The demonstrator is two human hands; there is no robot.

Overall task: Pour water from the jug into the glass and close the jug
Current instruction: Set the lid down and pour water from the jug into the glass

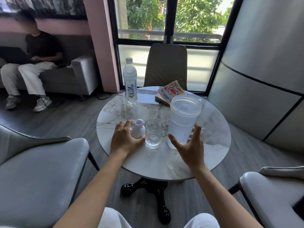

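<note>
The tall frosted plastic jug (183,120), partly full of water and open at the top, is standing on the round marble worktop (164,163), just right of the small clear empty glass (153,133). The right hand (189,147) is being held wide open just in front of the jug, and it may be touching the side, though this is hard to tell. The left hand (125,139) is being laid over the white rounded lid (138,129), fingers loosely curled. The jug is wide and smooth, so it could be dropped if it is gripped by one hand only. The glass is narrow and close by, so it could be knocked over or missed, and water could be spilled.
</note>
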